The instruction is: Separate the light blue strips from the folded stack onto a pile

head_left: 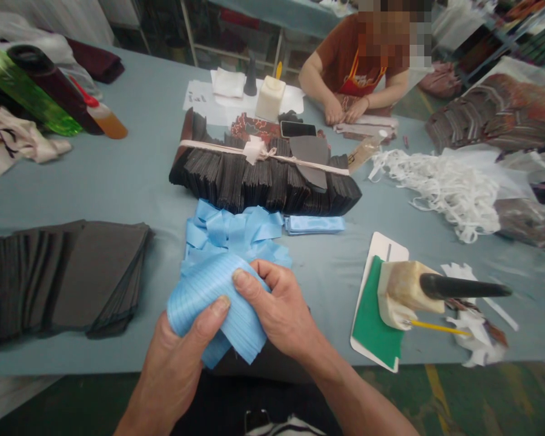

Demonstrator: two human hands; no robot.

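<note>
A bent stack of light blue satin ribbon strips [209,278] is held between both hands near the table's front edge. My left hand [181,351] grips its lower left side, thumb pressed on top. On the right side, my right hand [277,303] pinches the stack, its thumb lying across the strips. Fingers beneath the stack are partly hidden. Just beyond lies a loose pile of blue ribbon pieces [236,227]. Beside that pile rests a small flat bundle of blue ribbon [315,224].
Behind the ribbons lies a tied row of dark fabric pieces [263,181]. Dark panels [95,272] are stacked at left. At right stand a glue container [404,290] on a green pad [375,327] and tangled white strips [449,188]. Across the table, a person [336,72] handles fabric.
</note>
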